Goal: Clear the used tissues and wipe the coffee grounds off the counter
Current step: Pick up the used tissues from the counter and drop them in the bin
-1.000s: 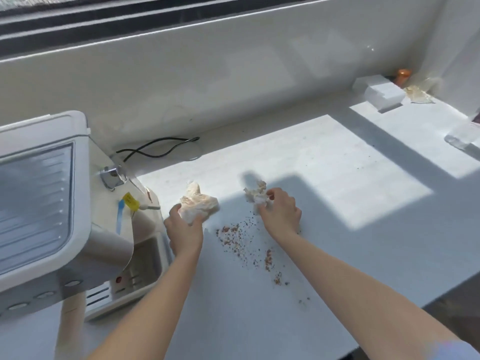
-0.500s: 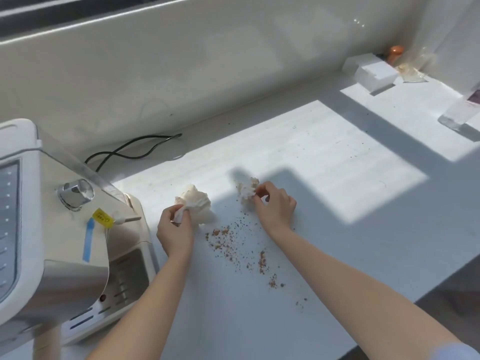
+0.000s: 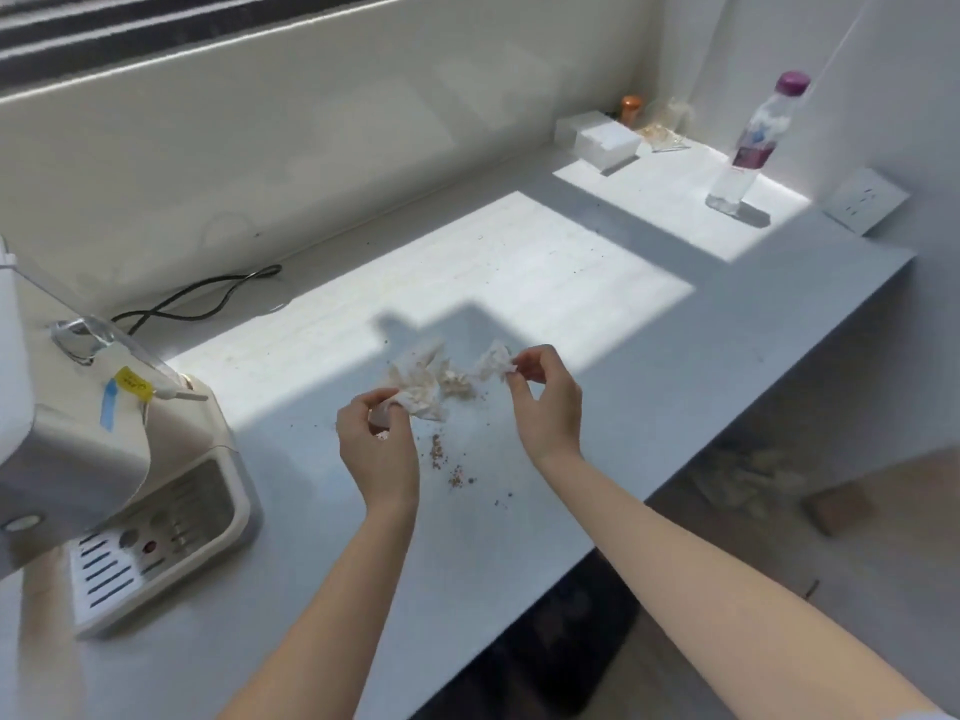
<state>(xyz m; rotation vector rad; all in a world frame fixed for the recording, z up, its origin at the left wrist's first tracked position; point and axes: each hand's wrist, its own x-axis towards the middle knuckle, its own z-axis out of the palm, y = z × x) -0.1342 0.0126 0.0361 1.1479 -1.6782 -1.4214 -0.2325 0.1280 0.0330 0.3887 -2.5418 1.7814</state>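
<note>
The left hand (image 3: 379,449) pinches a crumpled, brown-stained tissue (image 3: 415,389) between thumb and curled fingers. The right hand (image 3: 548,407) pinches the edge of a smaller tissue (image 3: 491,363) at its fingertips. The loose ends of the two tissues meet between the hands, about the middle of the counter (image 3: 675,387). Whether they rest on the surface or hang just above it cannot be told.

Both tissues are in hand but neither has left the counter, so the clearing looks begun and not finished. The wiping looks undone: coffee grounds (image 3: 447,462) lie scattered just beside the left hand, toward the front edge, with a few specks trailing right.

A coffee machine (image 3: 130,459) stands at the left end, and a bottle (image 3: 753,142) stands near the far right corner.
</note>
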